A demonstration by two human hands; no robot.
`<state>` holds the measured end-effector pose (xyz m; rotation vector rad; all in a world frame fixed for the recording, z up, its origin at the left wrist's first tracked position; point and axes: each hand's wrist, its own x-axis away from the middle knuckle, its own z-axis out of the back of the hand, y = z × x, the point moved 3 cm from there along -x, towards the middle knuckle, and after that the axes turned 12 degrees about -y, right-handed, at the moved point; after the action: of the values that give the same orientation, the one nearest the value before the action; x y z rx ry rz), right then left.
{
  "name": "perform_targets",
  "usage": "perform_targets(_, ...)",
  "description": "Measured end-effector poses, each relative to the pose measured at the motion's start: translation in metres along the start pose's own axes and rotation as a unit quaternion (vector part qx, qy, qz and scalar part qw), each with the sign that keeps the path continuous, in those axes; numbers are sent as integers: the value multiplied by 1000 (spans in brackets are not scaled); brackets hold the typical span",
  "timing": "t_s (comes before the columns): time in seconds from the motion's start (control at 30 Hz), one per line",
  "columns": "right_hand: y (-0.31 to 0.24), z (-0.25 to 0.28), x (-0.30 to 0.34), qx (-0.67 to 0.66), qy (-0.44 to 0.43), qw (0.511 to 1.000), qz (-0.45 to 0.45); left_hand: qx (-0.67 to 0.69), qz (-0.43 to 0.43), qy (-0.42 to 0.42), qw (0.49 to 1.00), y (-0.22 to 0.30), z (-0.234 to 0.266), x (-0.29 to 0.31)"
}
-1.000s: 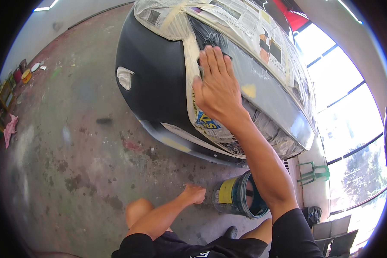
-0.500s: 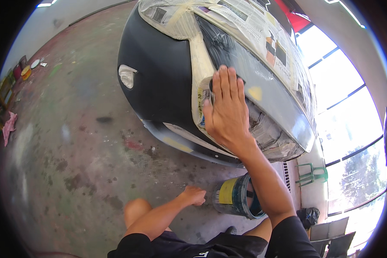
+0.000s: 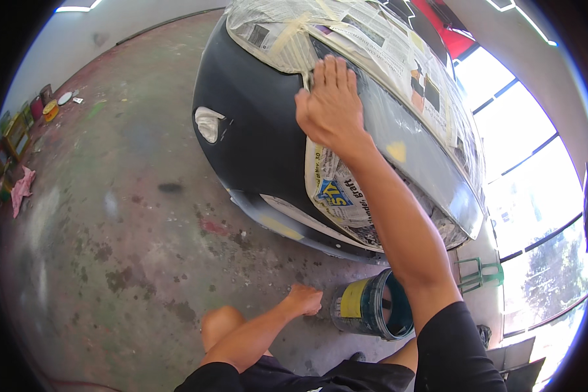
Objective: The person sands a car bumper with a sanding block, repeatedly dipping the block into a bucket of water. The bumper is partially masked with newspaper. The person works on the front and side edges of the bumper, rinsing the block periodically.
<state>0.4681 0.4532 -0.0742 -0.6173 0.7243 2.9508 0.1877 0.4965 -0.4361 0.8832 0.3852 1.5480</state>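
My right hand [image 3: 333, 104] is laid flat with fingers straight and together on the car's front, at the seam between the dark bumper [image 3: 251, 111] and the grey hood [image 3: 398, 124]. It presses on a dark flat pad, which is now hidden beneath it; its edges showed beside the fingers earlier. Printed newspaper [image 3: 343, 199] fills the headlight opening below my wrist. My left hand [image 3: 304, 300] is curled closed over the floor, just left of the bucket [image 3: 372, 304]. The inside of that fist is hidden.
Newspaper and clear film [image 3: 379, 52] cover the upper hood. Paint cans [image 3: 50, 112] and a pink rag [image 3: 22, 191] lie at the far left. A green plastic chair [image 3: 478, 273] stands at the right by large windows. The concrete floor [image 3: 130, 215] has stains.
My right hand has slid up and slightly left along the seam, uncovering the newspaper in the headlight opening. The view has shifted a little. My left hand stays closed beside the bucket.
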Motion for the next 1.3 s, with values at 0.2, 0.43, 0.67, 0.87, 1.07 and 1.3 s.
perform_targets(0.2,17,-8,-24,-2,-10,1000,6,43,18,-7,999,16,2,-8)
perform_targets(0.43,42,39,127,-88,-33,994,-56,-23,15,-64,998,-15,-11,-7)
perform_targets(0.67,61,36,71,-75,-37,996,30,-26,7,-93,995,10,-23,-14)
perform_targets(0.87,53,25,64,-20,-9,999,23,-28,16,-109,993,11,-19,-11)
perform_targets(1.07,48,44,133,-53,-41,996,63,-16,26,-90,995,-8,-22,-5)
perform_targets(1.3,50,46,117,0,-90,992,87,-11,10,-118,993,23,-19,-15)
